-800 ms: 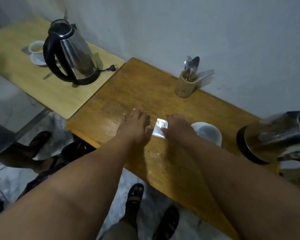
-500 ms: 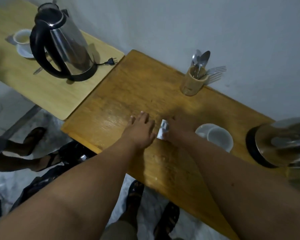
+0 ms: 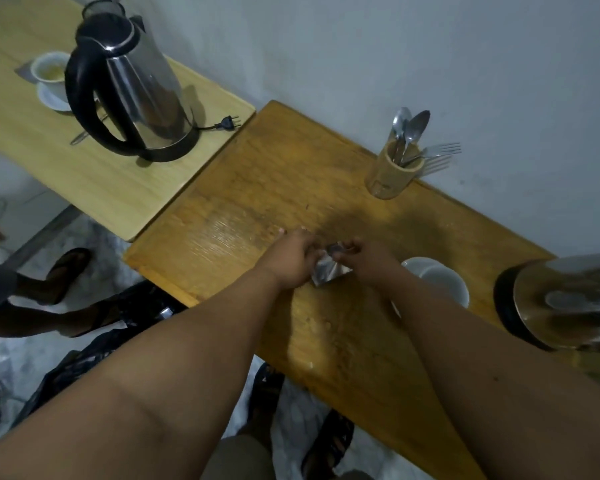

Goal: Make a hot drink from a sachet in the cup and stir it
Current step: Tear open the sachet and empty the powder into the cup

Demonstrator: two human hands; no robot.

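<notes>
Both hands meet over the middle of the darker wooden tabletop. Left hand and right hand each pinch an upper corner of the silvery sachet; the grip on both sides is narrow, fingertips closed on the foil. The sachet hangs between them, its lower edge at or just above the wood; contact cannot be told.

White cup stands on the tabletop just right of the right hand, partly hidden behind that wrist; its inside looks pale.

Steel kettle sits at the right edge, near the cup, blurred.

Bamboo holder stands by the wall, well apart from the hands, with spoons and forks upright in it.

On the lighter tabletop to the left: a second kettle with black handle, its plug lying loose beside the base, and behind it another cup on a saucer.

Below the table edge, feet in dark sandals on a pale floor.
</notes>
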